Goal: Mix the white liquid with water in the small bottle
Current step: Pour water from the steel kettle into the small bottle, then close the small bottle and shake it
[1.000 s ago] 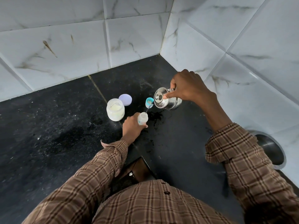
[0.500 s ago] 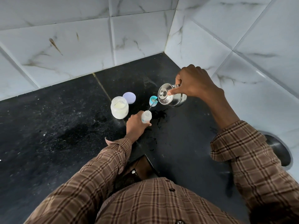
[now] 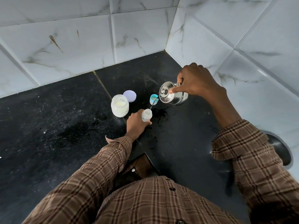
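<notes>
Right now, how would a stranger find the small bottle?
Start at the corner of the tiled walls and come forward on the black counter. The small bottle stands in the left hand, right of the bigger white jar, catching water from the steel kettle.

Black stone counter (image 3: 48,126) bears jar (image 3: 119,105), lilac lid (image 3: 129,96), teal cap (image 3: 153,99).

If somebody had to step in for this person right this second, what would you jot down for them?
Left hand: gripping the small bottle, upright on the black counter.
Right hand: tilting the steel kettle, one finger on its lid; a thin stream of water runs into the bottle.
Nearby: the open jar of white liquid, its lilac lid behind it, and the bottle's teal cap beside the kettle spout. Splashes lie right of the bottle.
Done: jar and bottle opened, water going in.
Left: stop pouring, cap, mix. Fill level is hard to read.
</notes>
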